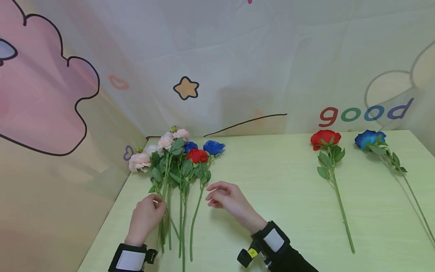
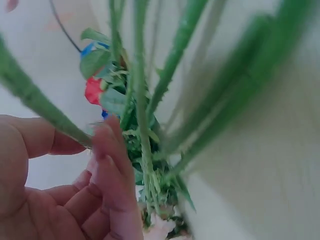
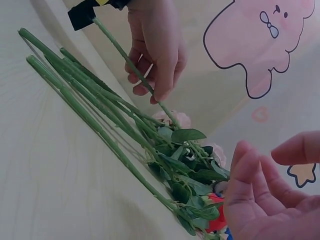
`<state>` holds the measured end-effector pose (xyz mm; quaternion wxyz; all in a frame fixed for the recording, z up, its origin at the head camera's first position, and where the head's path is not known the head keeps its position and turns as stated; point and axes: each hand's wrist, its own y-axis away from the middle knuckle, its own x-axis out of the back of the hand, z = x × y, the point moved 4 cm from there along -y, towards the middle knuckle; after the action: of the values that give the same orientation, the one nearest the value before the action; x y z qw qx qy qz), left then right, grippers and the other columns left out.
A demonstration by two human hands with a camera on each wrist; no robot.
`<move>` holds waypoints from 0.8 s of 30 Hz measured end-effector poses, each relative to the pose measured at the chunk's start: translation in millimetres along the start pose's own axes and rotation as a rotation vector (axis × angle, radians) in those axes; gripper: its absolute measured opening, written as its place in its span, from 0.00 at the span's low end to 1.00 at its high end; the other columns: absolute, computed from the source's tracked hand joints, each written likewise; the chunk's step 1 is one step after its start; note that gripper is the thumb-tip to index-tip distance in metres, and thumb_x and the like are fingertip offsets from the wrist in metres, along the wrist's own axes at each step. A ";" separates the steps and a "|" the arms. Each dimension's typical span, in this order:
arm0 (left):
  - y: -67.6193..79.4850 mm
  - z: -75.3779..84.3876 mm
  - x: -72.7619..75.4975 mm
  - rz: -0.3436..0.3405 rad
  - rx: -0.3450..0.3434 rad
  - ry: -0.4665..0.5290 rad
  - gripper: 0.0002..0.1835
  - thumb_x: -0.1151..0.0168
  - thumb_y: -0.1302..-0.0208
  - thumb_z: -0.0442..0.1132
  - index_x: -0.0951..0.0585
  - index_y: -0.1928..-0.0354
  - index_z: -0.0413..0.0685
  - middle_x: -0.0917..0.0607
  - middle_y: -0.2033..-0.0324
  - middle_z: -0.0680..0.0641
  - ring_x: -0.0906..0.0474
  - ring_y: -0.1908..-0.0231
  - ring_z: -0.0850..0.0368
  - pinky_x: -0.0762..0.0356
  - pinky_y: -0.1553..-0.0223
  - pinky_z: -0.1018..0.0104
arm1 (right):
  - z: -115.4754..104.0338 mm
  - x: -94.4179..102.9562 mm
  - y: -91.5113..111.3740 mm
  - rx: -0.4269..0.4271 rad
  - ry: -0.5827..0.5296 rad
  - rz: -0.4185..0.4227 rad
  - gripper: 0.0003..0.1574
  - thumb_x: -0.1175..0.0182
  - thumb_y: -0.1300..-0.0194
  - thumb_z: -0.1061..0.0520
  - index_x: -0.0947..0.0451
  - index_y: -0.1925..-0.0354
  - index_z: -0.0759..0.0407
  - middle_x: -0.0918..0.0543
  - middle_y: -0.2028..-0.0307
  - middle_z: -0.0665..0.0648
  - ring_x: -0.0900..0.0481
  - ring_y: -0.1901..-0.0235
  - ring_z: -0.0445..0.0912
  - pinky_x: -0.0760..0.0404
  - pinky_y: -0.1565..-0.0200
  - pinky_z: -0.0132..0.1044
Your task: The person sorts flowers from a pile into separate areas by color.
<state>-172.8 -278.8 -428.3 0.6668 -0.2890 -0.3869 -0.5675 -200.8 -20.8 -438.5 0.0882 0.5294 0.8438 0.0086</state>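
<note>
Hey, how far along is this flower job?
Apparently done: the mixed flower bunch is gathered at left. In hand: the left hand pinches one stem; the right hand holds nothing. Possibly left: the red rose and the blue rose, lying apart at right.

Big lane here, a wide sweep of tabletop (image 1: 272, 181) between the right hand (image 1: 229, 200) and the lone red rose (image 1: 325, 139)! Tighter past that, just a wedge before the slanting blue rose (image 1: 368, 139). Over left it's traffic: the bunch of flowers (image 1: 186, 166) crowds the back corner, its stems (image 1: 184, 230) fanning down between the two hands, slim gaps among them, with the side cloth (image 1: 85, 200) rising beyond the left hand (image 1: 146, 217). Behind, the backdrop (image 1: 238, 68) walls off the rear edge.
</note>
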 end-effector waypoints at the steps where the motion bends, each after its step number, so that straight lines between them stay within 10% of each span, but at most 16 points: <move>1: -0.5 -0.4 -0.7 -0.017 0.011 0.034 0.13 0.45 0.33 0.38 0.19 0.55 0.35 0.13 0.74 0.45 0.22 0.79 0.57 0.31 0.79 0.65 | -0.3 0.8 0.4 -0.001 0.001 0.000 0.20 0.48 0.27 0.62 0.27 0.42 0.72 0.15 0.54 0.72 0.15 0.64 0.40 0.15 0.53 0.34; 13: 0.2 0.2 -14.2 -0.239 0.049 0.332 0.15 0.45 0.27 0.36 0.19 0.49 0.30 0.14 0.71 0.44 0.22 0.74 0.58 0.19 0.70 0.65 | -1.6 3.7 2.5 -0.007 0.000 -0.035 0.18 0.48 0.27 0.62 0.26 0.44 0.71 0.14 0.56 0.68 0.15 0.65 0.40 0.15 0.54 0.32; 24: 4.7 12.1 -8.6 -0.136 0.040 0.346 0.14 0.44 0.25 0.37 0.19 0.50 0.33 0.13 0.70 0.41 0.23 0.76 0.59 0.24 0.74 0.69 | -1.9 8.8 5.5 -0.026 0.032 -0.033 0.17 0.47 0.27 0.62 0.25 0.44 0.68 0.15 0.55 0.70 0.15 0.64 0.41 0.15 0.50 0.40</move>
<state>-170.9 -263.3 -428.9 0.6892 -0.1468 -0.2964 -0.6446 -199.8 -10.4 -437.3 0.0818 0.5141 0.8534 0.0263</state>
